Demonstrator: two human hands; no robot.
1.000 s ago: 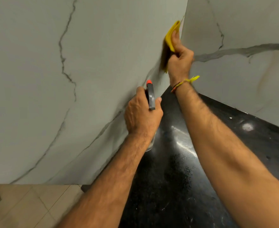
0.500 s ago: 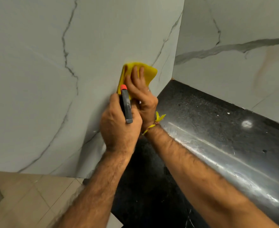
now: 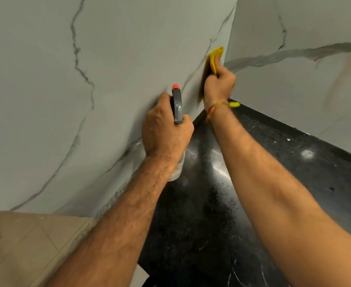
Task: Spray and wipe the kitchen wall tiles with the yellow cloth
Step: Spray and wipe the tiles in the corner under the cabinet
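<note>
The yellow cloth (image 3: 215,59) lies flat against the left marble-look wall tile (image 3: 129,69), close to the corner with the back wall. My right hand (image 3: 219,85) presses the cloth onto the tile with its fingers over it. My left hand (image 3: 165,131) grips a spray bottle, whose grey trigger head with a red nozzle (image 3: 177,104) points up at the left wall. The bottle's clear body (image 3: 177,170) shows a little below my wrist.
A black speckled countertop (image 3: 274,162) runs under both arms into the corner. The back wall tile (image 3: 305,79) has grey veins and a faint brownish streak. Beige floor tiles (image 3: 25,245) show at lower left.
My right hand has swept the cloth from beside the spray bottle out along the left wall toward the corner. My left hand with the bottle has stayed near the same spot.
</note>
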